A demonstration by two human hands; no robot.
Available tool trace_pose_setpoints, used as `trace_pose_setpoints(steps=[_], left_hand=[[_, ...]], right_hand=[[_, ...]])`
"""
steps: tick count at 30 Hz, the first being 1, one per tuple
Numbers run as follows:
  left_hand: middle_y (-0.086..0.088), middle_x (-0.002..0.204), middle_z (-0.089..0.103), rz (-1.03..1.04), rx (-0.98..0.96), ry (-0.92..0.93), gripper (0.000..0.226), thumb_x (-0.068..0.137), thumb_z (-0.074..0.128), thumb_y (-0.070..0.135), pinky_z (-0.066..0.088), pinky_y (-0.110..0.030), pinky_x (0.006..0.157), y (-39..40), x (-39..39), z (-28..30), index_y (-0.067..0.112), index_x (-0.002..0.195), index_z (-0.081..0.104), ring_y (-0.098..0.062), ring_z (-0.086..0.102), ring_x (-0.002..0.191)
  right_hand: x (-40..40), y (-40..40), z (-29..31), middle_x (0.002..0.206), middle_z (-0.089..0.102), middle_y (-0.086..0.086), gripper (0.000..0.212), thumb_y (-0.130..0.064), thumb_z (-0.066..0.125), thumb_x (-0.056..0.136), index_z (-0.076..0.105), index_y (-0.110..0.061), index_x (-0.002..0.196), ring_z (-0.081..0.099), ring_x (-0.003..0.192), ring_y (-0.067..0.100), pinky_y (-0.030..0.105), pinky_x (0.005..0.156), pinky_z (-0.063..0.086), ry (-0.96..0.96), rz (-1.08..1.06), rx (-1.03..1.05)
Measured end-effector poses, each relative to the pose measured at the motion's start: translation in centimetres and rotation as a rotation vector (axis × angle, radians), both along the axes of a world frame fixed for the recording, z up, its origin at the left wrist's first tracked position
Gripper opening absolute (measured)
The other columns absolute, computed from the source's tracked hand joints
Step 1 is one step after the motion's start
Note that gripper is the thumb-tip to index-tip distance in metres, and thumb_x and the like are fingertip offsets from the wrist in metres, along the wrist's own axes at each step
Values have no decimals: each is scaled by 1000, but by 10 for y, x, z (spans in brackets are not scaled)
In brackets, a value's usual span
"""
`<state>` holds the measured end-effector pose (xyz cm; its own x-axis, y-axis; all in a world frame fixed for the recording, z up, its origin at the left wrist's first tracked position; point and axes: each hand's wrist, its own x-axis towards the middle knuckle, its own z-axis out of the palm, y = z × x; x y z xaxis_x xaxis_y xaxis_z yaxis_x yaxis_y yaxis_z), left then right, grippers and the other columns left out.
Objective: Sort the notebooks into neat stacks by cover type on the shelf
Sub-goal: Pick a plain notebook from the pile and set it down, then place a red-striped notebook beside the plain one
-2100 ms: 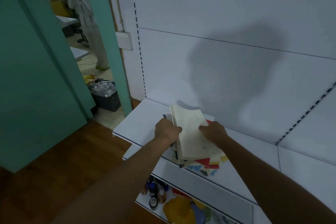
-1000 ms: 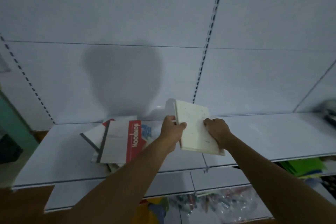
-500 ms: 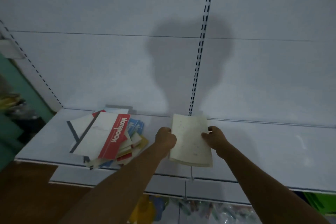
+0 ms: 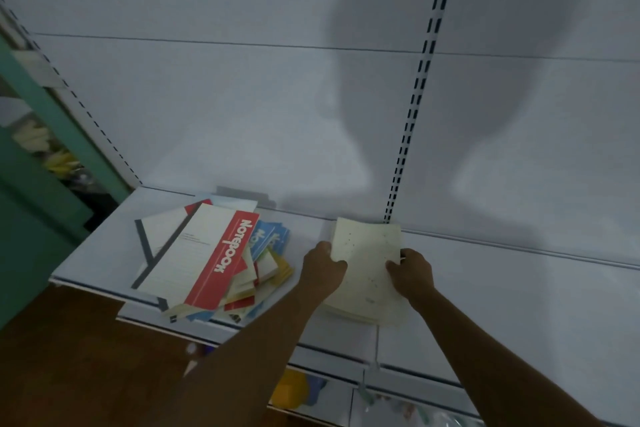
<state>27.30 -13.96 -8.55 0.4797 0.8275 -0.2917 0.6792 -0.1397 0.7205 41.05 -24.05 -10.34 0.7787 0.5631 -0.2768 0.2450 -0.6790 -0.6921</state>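
Note:
A small stack of cream speckled notebooks (image 4: pixel 367 263) lies on the white shelf (image 4: pixel 502 291), just left of the slotted upright. My left hand (image 4: pixel 323 270) grips its left edge and my right hand (image 4: pixel 412 274) grips its right edge. To the left sits a messy pile of notebooks (image 4: pixel 221 267); a large white one with a red "Notebook" band (image 4: pixel 221 260) lies on top, over blue, yellow and red-edged covers and a white cover with a dark stripe (image 4: pixel 149 246).
The white back panel and the slotted upright (image 4: pixel 412 114) rise behind the shelf. A teal door frame (image 4: pixel 45 149) stands at the left. Below the shelf's front edge a lower tier holds a yellow item (image 4: pixel 291 392) and other goods. Wooden floor lies lower left.
Both hands carried the cream stack off the mixed pile and rightward, then lowered it onto the shelf beside the pile. The red-band notebook now tops the pile.

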Motion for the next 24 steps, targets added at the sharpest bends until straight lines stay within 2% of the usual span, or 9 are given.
trace_pose_setpoints(steps=[3, 5, 9, 13, 16, 19, 21, 24], left_hand=[[-14, 123, 59, -19, 9, 72, 47, 86, 59, 21, 51, -34, 92, 0, 5, -1, 3, 128, 48, -28, 57, 112], [-15, 124, 57, -40, 11, 157, 49, 86, 59, 27, 50, -41, 95, -3, 8, 0, 4, 127, 46, -30, 54, 115], [-17, 126, 54, -86, 13, 208, 50, 86, 58, 29, 49, -39, 96, -5, 10, 3, 2, 126, 44, -31, 52, 118], [-18, 131, 46, -90, 56, 186, 53, 88, 56, 27, 44, -39, 101, 1, 3, 20, 2, 131, 39, -32, 47, 123], [-17, 133, 45, -52, 130, 81, 49, 88, 57, 25, 41, -38, 104, 14, -11, 47, 4, 131, 43, -32, 47, 123], [-13, 127, 56, 15, 234, -1, 41, 90, 59, 27, 43, -34, 98, 33, -36, 81, 7, 124, 51, -29, 54, 117], [-12, 122, 60, 63, 272, 0, 37, 90, 58, 26, 46, -33, 93, 49, -61, 98, 7, 120, 52, -28, 57, 112], [-12, 114, 62, 173, 311, 33, 34, 87, 58, 26, 48, -33, 84, 72, -112, 112, 7, 115, 51, -27, 60, 107]], right_hand=[[-2, 2, -2, 104, 69, 17, 27, -16, 61, 89, 66, 2, 108, 65, 94, 30, 26, 74, 48, -51, 33, -21], [-4, 2, -1, 109, 68, 16, 30, -18, 61, 89, 65, -1, 113, 63, 99, 30, 26, 78, 47, -79, 54, -57], [-7, 4, 2, 134, 52, 18, 56, -21, 61, 90, 41, -2, 138, 50, 123, 32, 37, 101, 41, -78, 43, -101], [-14, 12, 17, 131, 46, 21, 53, -21, 57, 89, 41, -2, 135, 50, 117, 37, 43, 95, 45, -126, 27, -136], [-23, 34, 41, 122, 52, 16, 41, -21, 57, 89, 50, -5, 126, 54, 111, 34, 37, 88, 45, -183, 65, -30], [-45, 67, 68, 89, 59, 2, 13, -21, 54, 91, 60, -11, 96, 59, 91, 25, 25, 71, 40, -135, 213, 80], [-68, 90, 79, 74, 57, 4, 20, -19, 49, 92, 56, -8, 78, 57, 78, 24, 26, 65, 37, -115, 298, 121], [-108, 121, 89, 76, 62, 14, 27, -18, 48, 91, 56, -7, 67, 55, 71, 24, 29, 67, 42, 6, 370, 115]])
